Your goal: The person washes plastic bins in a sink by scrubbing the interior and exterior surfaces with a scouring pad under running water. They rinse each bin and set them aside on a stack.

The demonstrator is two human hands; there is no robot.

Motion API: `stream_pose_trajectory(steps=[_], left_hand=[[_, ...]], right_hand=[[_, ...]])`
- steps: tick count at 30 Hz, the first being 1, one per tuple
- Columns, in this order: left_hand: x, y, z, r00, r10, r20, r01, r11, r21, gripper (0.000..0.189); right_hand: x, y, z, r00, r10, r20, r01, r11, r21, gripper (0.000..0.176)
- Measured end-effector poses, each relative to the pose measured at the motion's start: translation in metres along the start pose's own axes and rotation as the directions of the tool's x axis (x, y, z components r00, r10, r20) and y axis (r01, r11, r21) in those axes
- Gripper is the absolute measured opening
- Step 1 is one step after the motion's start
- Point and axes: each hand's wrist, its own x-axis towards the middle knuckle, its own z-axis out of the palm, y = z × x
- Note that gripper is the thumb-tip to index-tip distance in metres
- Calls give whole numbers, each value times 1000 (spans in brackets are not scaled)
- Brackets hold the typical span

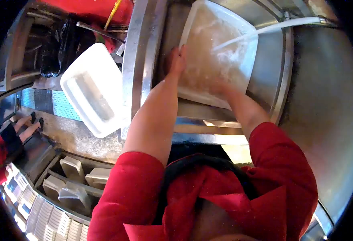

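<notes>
A white plastic tub (251,66) filled with cloudy brownish water sits tilted in a metal sink (269,60). From the upper right a pale hose (289,25) sends a stream of water into it. My left hand (176,62) is closed on the tub's left rim, thumb on the inner side. Inside the tub, near its lower edge, my right hand (220,86) dips into the water. Its fingers are blurred and hidden by the murky water, so their grip does not show.
Left of the sink stands another white tub (110,76), with a black plastic bag (54,48) behind it. Several small containers (72,168) sit in a rack at lower left. Another person (7,138) is at far left. A metal counter (325,100) extends right.
</notes>
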Motion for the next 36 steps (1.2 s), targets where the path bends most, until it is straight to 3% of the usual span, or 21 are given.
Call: stream_pose_trajectory(steps=[3, 7, 11, 12, 13, 15, 16, 17, 18, 19, 21, 22, 23, 25, 26, 27, 29, 31, 33, 35, 36], left_hand=[[-2, 1, -5, 1000, 8, -29, -5, 995, 97, 59], [-6, 1, -6, 980, -201, 1, 200, 978, 60, 67], [-10, 9, -15, 957, -282, 68, 271, 953, 133, 64], [-9, 6, -16, 956, -288, 61, 277, 950, 142, 64], [-6, 3, -16, 981, -193, 26, 189, 975, 112, 62], [2, -9, -8, 995, -99, -19, 100, 991, 85, 61], [0, -22, -4, 999, 44, 13, -46, 951, 304, 61], [-3, -18, -6, 992, 115, 49, -125, 902, 414, 61], [-6, -13, -8, 979, 185, 84, -202, 833, 515, 61], [-15, 20, -25, 999, -36, 39, 27, 978, 205, 61], [-10, 23, -25, 968, -246, 54, 251, 961, -116, 61], [-1, -11, -12, 998, -54, -25, 56, 997, 59, 60], [4, -31, -7, 988, 145, -56, -127, 961, 245, 58], [-3, -16, -18, 1000, 14, 9, -15, 978, 207, 57], [-2, -8, -23, 992, -108, 63, 97, 983, 158, 56], [-4, -9, -23, 992, -108, 68, 96, 982, 160, 56], [-1, -17, -25, 990, 142, 9, -141, 967, 213, 54], [6, -29, -24, 971, 241, -10, -234, 951, 204, 51], [10, -30, -24, 967, 254, -7, -249, 953, 174, 48], [7, -24, -28, 997, -55, 63, 51, 997, 62, 41], [5, -26, -28, 997, -50, 61, 46, 997, 69, 41]], right_hand=[[-6, -16, 12, 997, -54, 55, 53, 998, 19, 28], [12, -48, 31, 955, -269, 124, 286, 946, -153, 25], [-27, -138, -26, 944, -258, 205, 147, 886, 439, 26], [-34, -154, -37, 940, -269, 209, 154, 883, 444, 26], [-42, -167, -48, 986, -169, -15, 140, 758, 637, 23], [-29, -160, -61, 978, -18, -207, 177, 591, 787, 21], [-17, -140, -69, 938, -191, -289, 325, 197, 925, 18], [2, -128, -77, 851, -300, -431, 366, -251, 896, 15], [45, -128, -101, 850, -298, -435, 364, -265, 893, 15], [99, -131, -137, 948, -51, -314, 313, -27, 949, 19], [85, -157, -189, 945, 111, -306, 326, -292, 899, 24], [63, -162, -216, 946, 247, -210, 252, -151, 956, 32], [65, -169, -208, 949, 240, -205, 248, -165, 955, 32], [73, -189, -172, 793, 419, -443, 513, -66, 856, 32], [78, -195, -147, 777, 383, -500, 530, 31, 847, 35], [65, -190, -118, 746, 286, -602, 546, 255, 798, 39], [19, -179, -66, 641, -21, -768, 550, 711, 439, 47], [-24, -191, -47, 842, 25, -539, 443, 539, 717, 46], [-42, -188, -17, 850, -17, -526, 466, 488, 738, 44], [-55, -181, -4, 856, -66, -512, 487, 432, 759, 43], [-63, -170, -6, 847, -299, -439, 525, 603, 601, 40]])
